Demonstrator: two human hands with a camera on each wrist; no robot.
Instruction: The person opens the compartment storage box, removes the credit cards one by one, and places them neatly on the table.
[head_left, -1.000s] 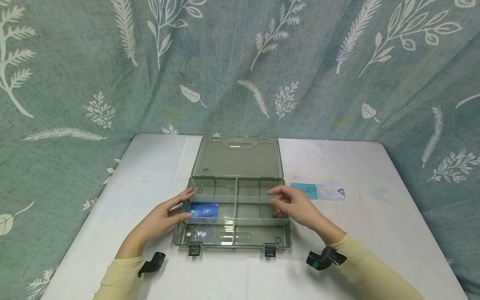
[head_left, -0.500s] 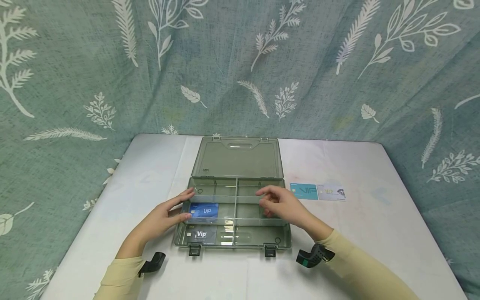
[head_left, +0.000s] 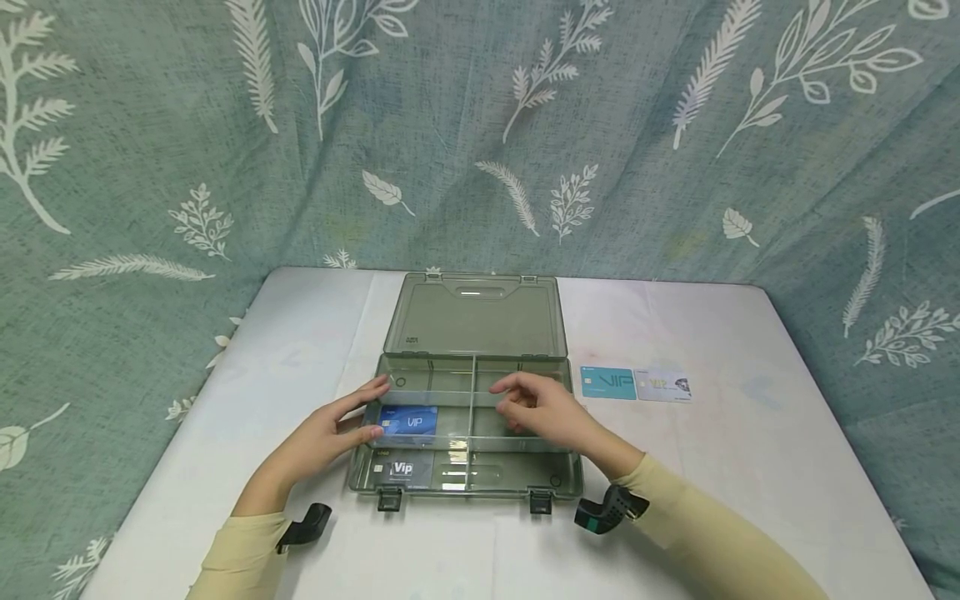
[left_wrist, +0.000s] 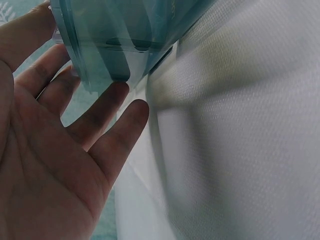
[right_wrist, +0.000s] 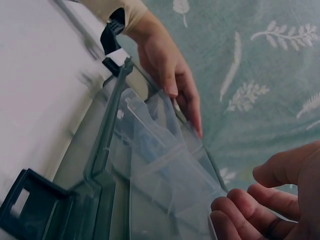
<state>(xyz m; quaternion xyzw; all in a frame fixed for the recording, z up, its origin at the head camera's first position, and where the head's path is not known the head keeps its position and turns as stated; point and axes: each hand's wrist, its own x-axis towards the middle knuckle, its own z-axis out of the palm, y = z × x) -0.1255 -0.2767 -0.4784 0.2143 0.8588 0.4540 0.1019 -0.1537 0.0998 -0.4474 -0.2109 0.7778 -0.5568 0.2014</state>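
Note:
A translucent grey-green plastic box [head_left: 517, 493] lies with its lid [head_left: 476, 321] folded back. Clear dividers [head_left: 438, 398] split it into several compartments. A blue VIP card [head_left: 414, 423] sits in the left middle compartment, and a dark Vip card [head_left: 412, 471] in the left front one. My left hand [head_left: 322, 433] rests on the box's left side, index and thumb tips at the rim. In the left wrist view its other fingers [left_wrist: 100, 110] lie along the outer wall. Over the right middle compartment hovers my right hand [head_left: 551, 412], fingers loosely bent, thumb apart, nothing visible between them.
To the right of the box, a teal VIP card [head_left: 606, 382] and a pale VIP card [head_left: 663, 386] lie side by side on the white tabletop [head_left: 720, 467]. Two dark latches [head_left: 540, 502] hang at the box's front. Leaf-patterned cloth [head_left: 450, 108] rises behind the table.
My right hand has drifted left over the box, from its right edge toward the middle divider. My left hand, the box and the cards have stayed in place.

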